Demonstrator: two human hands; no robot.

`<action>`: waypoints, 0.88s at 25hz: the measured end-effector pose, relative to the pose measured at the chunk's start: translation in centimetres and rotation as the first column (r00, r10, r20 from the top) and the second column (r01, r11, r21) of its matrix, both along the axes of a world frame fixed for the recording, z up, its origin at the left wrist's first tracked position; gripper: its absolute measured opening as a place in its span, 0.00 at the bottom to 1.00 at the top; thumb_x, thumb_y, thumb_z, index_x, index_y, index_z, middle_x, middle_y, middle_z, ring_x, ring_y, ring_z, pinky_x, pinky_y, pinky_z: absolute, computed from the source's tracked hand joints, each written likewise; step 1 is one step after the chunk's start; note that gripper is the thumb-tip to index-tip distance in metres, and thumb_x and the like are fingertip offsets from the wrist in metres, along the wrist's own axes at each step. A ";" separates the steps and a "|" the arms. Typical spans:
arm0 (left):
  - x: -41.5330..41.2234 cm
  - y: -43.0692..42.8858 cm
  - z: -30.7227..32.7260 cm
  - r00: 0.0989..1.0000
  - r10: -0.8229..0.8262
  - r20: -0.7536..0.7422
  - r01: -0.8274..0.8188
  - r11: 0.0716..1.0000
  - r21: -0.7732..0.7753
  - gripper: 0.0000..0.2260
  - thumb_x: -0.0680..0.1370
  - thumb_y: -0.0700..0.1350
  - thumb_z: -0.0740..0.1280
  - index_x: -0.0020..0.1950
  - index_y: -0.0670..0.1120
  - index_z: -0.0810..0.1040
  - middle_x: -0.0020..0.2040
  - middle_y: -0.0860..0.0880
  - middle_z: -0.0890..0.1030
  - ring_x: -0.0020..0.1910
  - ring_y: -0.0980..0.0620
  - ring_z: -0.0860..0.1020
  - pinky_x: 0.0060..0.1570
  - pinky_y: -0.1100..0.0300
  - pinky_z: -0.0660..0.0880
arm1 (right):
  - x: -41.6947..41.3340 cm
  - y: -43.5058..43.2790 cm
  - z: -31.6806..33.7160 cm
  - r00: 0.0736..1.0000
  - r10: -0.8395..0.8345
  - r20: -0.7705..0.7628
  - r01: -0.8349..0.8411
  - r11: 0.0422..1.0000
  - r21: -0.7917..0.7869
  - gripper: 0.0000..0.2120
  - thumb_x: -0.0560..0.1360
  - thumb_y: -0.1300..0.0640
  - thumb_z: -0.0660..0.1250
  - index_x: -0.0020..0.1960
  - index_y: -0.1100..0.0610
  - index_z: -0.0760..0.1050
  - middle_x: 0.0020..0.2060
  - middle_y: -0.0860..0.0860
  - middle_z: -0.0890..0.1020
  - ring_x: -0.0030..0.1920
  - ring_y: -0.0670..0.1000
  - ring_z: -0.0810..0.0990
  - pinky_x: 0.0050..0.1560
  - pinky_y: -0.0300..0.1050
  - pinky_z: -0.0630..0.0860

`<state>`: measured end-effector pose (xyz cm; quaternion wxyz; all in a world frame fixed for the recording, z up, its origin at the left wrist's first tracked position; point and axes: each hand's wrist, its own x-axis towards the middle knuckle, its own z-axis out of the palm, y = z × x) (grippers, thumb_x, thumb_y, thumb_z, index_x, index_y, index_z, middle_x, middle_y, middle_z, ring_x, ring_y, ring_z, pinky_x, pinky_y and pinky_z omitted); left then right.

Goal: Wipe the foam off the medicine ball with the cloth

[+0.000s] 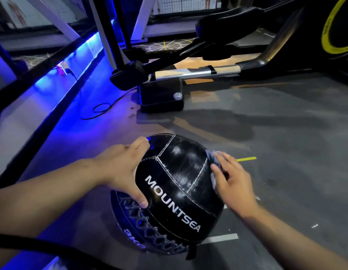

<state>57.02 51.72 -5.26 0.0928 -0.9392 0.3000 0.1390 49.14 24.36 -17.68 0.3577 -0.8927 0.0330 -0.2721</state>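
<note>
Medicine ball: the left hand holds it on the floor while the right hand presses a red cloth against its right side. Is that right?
Not quite: the head view shows the cloth is grey, not red. Otherwise yes: the left hand holds the medicine ball on the floor while the right hand presses the cloth against its right side.

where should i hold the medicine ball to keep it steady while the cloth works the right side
Take the medicine ball on its upper left panel, coming from the left with a spread palm, as the left hand does. It is round and glossy, so a wide span likely grips best, and that side opposes the right hand pressing the cloth.
</note>
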 end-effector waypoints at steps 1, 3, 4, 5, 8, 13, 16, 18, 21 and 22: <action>0.1 0.1 0.1 1.000 0.014 -0.007 -0.013 1.000 0.004 0.57 0.42 0.80 0.69 0.62 0.51 0.58 0.59 0.57 0.66 0.42 0.49 0.73 0.44 0.52 0.74 | -1.2 1.3 -0.3 0.995 0.045 0.089 -0.036 0.995 -0.096 0.16 0.77 0.56 0.66 0.63 0.58 0.80 0.62 0.48 0.79 0.65 0.52 0.76 0.70 0.38 0.63; 0.1 0.5 0.0 0.999 0.049 -0.016 -0.050 0.999 -0.018 0.58 0.41 0.80 0.69 0.62 0.52 0.58 0.58 0.57 0.69 0.42 0.48 0.76 0.45 0.50 0.76 | -4.0 4.5 -0.8 0.920 0.327 0.217 -0.223 0.891 -0.395 0.15 0.78 0.57 0.66 0.64 0.59 0.79 0.66 0.52 0.77 0.69 0.53 0.73 0.71 0.56 0.65; 0.2 0.8 -0.1 0.999 0.053 -0.012 -0.053 0.998 -0.027 0.58 0.41 0.80 0.69 0.62 0.52 0.58 0.58 0.57 0.69 0.43 0.48 0.77 0.45 0.49 0.77 | -5.3 6.0 -1.0 0.851 0.485 0.200 -0.311 0.775 -0.550 0.15 0.81 0.57 0.63 0.66 0.57 0.78 0.68 0.52 0.75 0.71 0.55 0.71 0.69 0.61 0.67; 0.2 0.9 -0.3 0.999 0.042 -0.003 -0.042 0.999 -0.021 0.58 0.41 0.81 0.68 0.62 0.52 0.58 0.58 0.57 0.69 0.44 0.48 0.77 0.46 0.49 0.77 | -6.0 6.7 -0.9 0.797 0.586 0.144 -0.355 0.648 -0.674 0.16 0.83 0.56 0.58 0.68 0.53 0.75 0.70 0.50 0.73 0.72 0.57 0.70 0.67 0.63 0.69; -0.2 0.9 -0.5 1.000 0.018 0.015 -0.018 1.000 0.001 0.59 0.42 0.82 0.66 0.64 0.52 0.57 0.60 0.57 0.67 0.49 0.47 0.79 0.47 0.49 0.77 | -4.1 5.5 1.0 0.741 0.666 0.093 -0.406 0.553 -0.728 0.16 0.84 0.55 0.56 0.68 0.53 0.75 0.70 0.52 0.75 0.71 0.60 0.72 0.66 0.63 0.71; -1.9 0.4 -0.1 0.997 -0.053 0.051 0.054 0.998 -0.018 0.59 0.47 0.80 0.68 0.68 0.48 0.57 0.68 0.56 0.61 0.59 0.52 0.74 0.50 0.57 0.73 | 4.3 0.1 4.8 0.976 0.194 -0.099 -0.209 0.962 -0.174 0.09 0.77 0.55 0.67 0.56 0.49 0.83 0.54 0.48 0.84 0.58 0.51 0.80 0.59 0.35 0.69; -3.6 -0.4 -0.6 0.993 -0.101 0.064 0.105 0.993 -0.049 0.57 0.47 0.80 0.67 0.66 0.47 0.59 0.68 0.54 0.61 0.62 0.49 0.71 0.55 0.52 0.75 | 5.1 -2.0 5.2 0.921 0.068 -0.384 -0.097 0.994 -0.054 0.08 0.77 0.53 0.65 0.51 0.45 0.83 0.50 0.45 0.85 0.56 0.50 0.81 0.53 0.40 0.72; -4.0 -0.5 -0.9 0.990 -0.115 0.078 0.117 0.993 -0.026 0.59 0.48 0.80 0.66 0.69 0.46 0.58 0.70 0.52 0.59 0.64 0.46 0.71 0.58 0.51 0.75 | 3.7 0.2 5.9 0.955 0.272 -0.114 -0.292 0.930 -0.225 0.11 0.75 0.54 0.67 0.56 0.46 0.82 0.56 0.44 0.83 0.61 0.47 0.78 0.64 0.41 0.70; -4.3 0.0 -1.3 0.993 -0.084 0.080 0.087 0.996 -0.036 0.62 0.48 0.80 0.66 0.72 0.46 0.57 0.74 0.50 0.58 0.69 0.45 0.68 0.62 0.51 0.74 | 3.1 4.3 7.5 0.745 0.667 -0.022 -0.591 0.645 -0.485 0.13 0.76 0.53 0.68 0.60 0.51 0.81 0.61 0.47 0.81 0.64 0.48 0.76 0.71 0.46 0.66; -4.2 0.1 -1.3 0.994 -0.074 0.079 0.078 0.996 -0.042 0.61 0.49 0.80 0.66 0.72 0.46 0.57 0.74 0.50 0.58 0.70 0.45 0.68 0.62 0.50 0.74 | 4.2 4.7 8.1 0.716 0.694 -0.071 -0.626 0.595 -0.503 0.14 0.76 0.52 0.67 0.61 0.51 0.81 0.61 0.48 0.81 0.64 0.50 0.77 0.71 0.47 0.66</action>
